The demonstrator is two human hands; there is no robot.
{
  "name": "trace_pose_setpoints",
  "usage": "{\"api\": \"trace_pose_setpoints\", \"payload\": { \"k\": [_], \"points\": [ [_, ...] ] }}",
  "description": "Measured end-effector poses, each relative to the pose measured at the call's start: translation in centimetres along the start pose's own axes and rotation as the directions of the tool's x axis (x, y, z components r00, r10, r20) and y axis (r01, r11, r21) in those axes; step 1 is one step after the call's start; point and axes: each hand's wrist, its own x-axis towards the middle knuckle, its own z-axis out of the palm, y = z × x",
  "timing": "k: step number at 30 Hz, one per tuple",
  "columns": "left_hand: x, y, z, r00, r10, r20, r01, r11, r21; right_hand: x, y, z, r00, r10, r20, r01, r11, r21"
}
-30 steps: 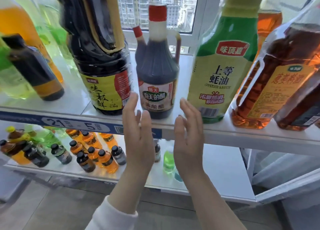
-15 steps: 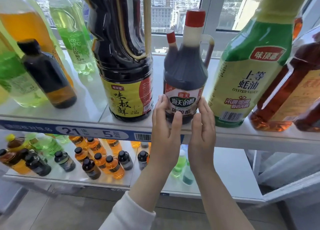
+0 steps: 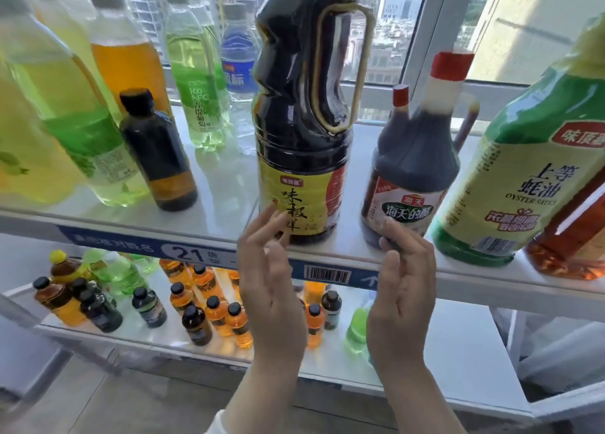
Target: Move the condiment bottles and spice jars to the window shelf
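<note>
Both hands are up in the middle of the frame, a little apart, with loose fingers, and they hold nothing. The left hand (image 3: pixel 271 289) has its fingertips in front of the yellow label of the big dark bottle (image 3: pixel 304 132). The right hand (image 3: pixel 402 293) is just in front of the bottom of the red-capped bottle (image 3: pixel 412 171); it is not clear if they touch. Both bottles stand up straight on the top shelf (image 3: pixel 216 178) by the window, next to a green bottle (image 3: pixel 523 178) at the right. Small bottles (image 3: pixel 214 312) stand on the lower shelf (image 3: pixel 458 352).

A dark, yellow-labelled soy sauce jug (image 3: pixel 301 132), a red-capped vinegar bottle (image 3: pixel 414 168) and a green oyster sauce bottle (image 3: pixel 523 178) are seen standing side by side on the window shelf (image 3: pixel 222 185).
</note>
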Motion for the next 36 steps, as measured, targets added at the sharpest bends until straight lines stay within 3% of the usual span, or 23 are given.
{"api": "trace_pose_setpoints", "payload": {
  "k": [2,5,8,13,30,36],
  "points": [
    [2.3,-0.3,-2.0,0.99,-0.14,-0.027,0.14,0.99,-0.025,-0.1,-0.7,2.0,0.995,0.07,0.074,-0.071,0.997,0.014],
    [4.8,-1.0,-3.3,0.948,-0.279,0.155,0.279,0.96,0.021,0.0,-1.1,4.6,0.973,0.197,0.118,-0.202,0.979,0.036],
    [5.9,-1.6,-3.4,0.906,-0.286,0.311,0.279,0.958,0.067,0.4,-0.9,6.3,0.949,0.299,0.1,-0.305,0.95,0.063],
    [6.4,-2.1,-3.6,0.888,-0.263,0.377,0.28,0.96,0.011,0.5,-1.0,7.4,0.945,0.318,0.077,-0.324,0.942,0.086],
    [6.5,-2.7,-3.0,0.884,-0.292,0.366,0.304,0.952,0.026,0.8,-0.9,7.3,0.935,0.343,0.094,-0.349,0.935,0.06],
    [5.7,-2.5,-2.2,0.903,-0.263,0.34,0.265,0.963,0.04,0.6,-0.7,6.3,0.927,0.318,0.196,-0.324,0.946,-0.005]
  ]
}}
